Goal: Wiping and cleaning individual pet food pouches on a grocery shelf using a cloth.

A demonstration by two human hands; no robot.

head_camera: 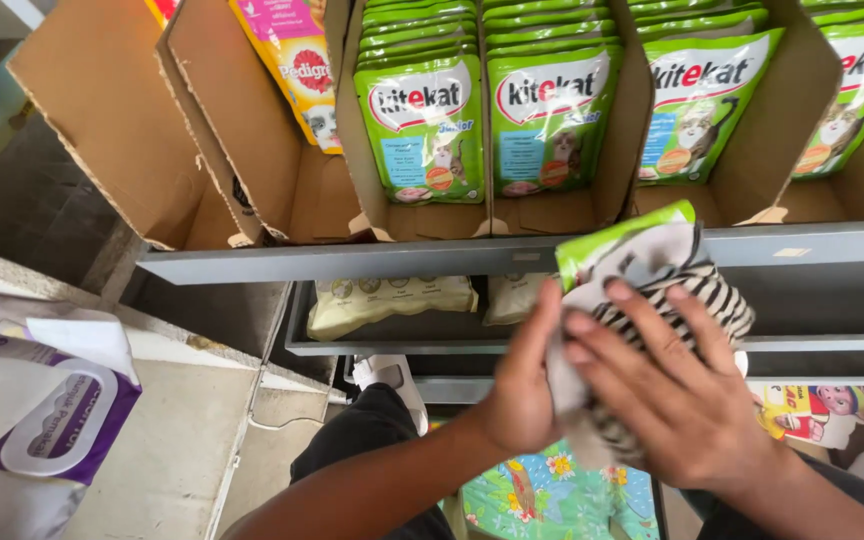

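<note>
Green foil and striped cloth, that is what both hands are wrapped up in right now. The left hand [522,385] grips the near left edge of a green pouch [620,243], thumb pointing up toward the shelf, fingers curled behind it. The right hand [677,395] lies flat and spread over a black-and-white striped cloth [687,290] pressed against the pouch's face, fingers splayed, palm down. So neither hand is a loose one: the left is closed on the pouch, the right is open but bearing on the cloth. The pouch itself sits just in front of the grey metal shelf edge [432,258], below the cardboard trays [292,190] of green cat-food pouches [422,125] at the far side.

Risk, as I judge it: the pouch is slick and held by one edge only, so a hard push from the right palm could twist it out of the left hand's grip and drop it toward the patterned mat [552,495] below. The cloth (bunched rather than folded) could also slide off the foil. Both forearms reach in from the near side, wrists bent slightly upward, elbows low. A purple-and-white pack [52,420] rests on the ledge at near left, well apart from the action.
</note>
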